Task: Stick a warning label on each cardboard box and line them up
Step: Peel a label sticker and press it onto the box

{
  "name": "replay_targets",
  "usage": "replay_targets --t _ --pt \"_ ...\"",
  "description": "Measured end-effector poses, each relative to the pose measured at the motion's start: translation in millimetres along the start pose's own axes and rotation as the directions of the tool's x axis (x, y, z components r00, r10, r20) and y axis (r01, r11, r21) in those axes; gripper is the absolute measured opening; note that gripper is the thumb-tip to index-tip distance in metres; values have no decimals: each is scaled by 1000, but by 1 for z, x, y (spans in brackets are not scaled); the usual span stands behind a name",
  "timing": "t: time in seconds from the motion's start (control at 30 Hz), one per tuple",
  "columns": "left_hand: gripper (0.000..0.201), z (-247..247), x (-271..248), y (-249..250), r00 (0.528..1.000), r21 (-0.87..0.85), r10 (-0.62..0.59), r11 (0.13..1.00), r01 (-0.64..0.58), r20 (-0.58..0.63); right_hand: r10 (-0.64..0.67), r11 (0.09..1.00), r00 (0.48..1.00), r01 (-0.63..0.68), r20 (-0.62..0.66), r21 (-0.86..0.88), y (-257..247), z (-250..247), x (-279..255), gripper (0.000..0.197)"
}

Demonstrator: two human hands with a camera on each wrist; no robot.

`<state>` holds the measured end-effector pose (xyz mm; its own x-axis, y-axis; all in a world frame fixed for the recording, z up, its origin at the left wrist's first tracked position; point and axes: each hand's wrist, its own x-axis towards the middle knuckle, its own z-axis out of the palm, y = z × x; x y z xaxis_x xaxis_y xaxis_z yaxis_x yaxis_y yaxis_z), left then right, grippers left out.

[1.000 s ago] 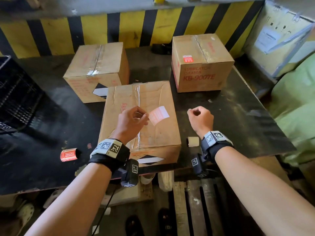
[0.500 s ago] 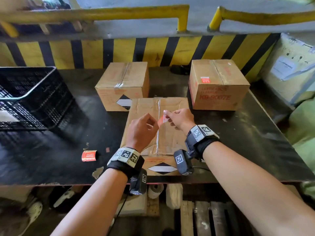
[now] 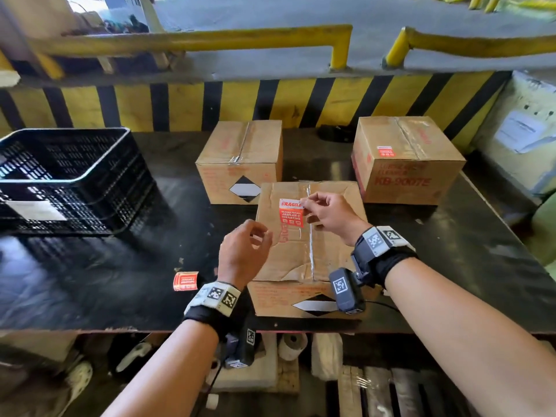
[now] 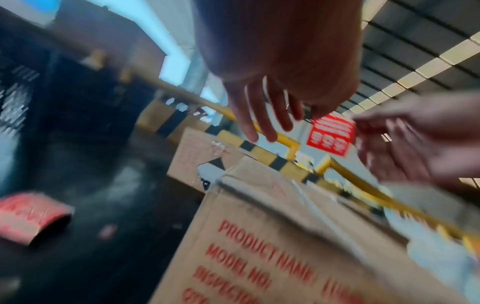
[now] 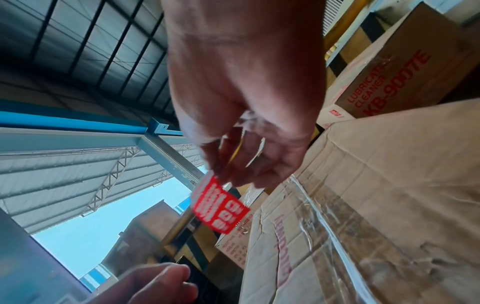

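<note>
The label (image 3: 290,212) is changing hands: a second ago the left hand (image 3: 245,252) was pinching it, and now the right hand (image 3: 329,216) is pinching its top corner while the left is hanging loosely curled, holding nothing, just short of it. So the sticker looks peeled and ready to go down. It is hovering over the near box (image 3: 311,236), beneath the right fingertips, printed face up, long axis running away from the person, lettering upright.
</note>
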<state>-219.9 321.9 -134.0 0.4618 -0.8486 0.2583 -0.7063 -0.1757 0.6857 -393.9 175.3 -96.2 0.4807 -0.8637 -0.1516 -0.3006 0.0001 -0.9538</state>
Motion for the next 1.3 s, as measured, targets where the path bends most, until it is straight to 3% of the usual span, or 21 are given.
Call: replay_targets --t 0.1,0.2,0.37,0.47,0.73,0.9,1.03,1.13,1.3 --pt "23 -11 14 -9 959 -345 -154 910 232 240 3 996 994 -12 110 84 1 2 -3 22" --pt "15 -21 18 -2 925 -480 -135 823 304 355 8 988 987 -32 159 153 0 8 -8 18" --pt "14 -20 17 -10 927 -400 -138 872 280 349 21 991 990 -40 143 127 2 16 -15 24" --pt "14 -20 10 -16 909 -409 -158 854 322 386 -8 999 995 4 98 41 7 21 -18 22" --pt "19 -22 -7 -27 830 -329 -277 821 466 484 27 987 998 -17 62 -159 26 46 -24 15" --pt "27 -18 -9 -33 756 -239 -379 790 565 533 59 964 997 -43 53 -263 35 63 -21 11" --pt "13 -16 -5 -35 760 -133 -415 830 541 500 68 929 998 -64 -1 -366 42 71 -16 11" --pt "12 -15 -1 -34 731 -72 -468 817 572 497 80 889 996 -85 -29 -450 46 75 -13 12" --pt "11 -17 5 -30 693 -33 -520 788 615 499 127 898 991 -134 -46 -419 45 78 -11 9"
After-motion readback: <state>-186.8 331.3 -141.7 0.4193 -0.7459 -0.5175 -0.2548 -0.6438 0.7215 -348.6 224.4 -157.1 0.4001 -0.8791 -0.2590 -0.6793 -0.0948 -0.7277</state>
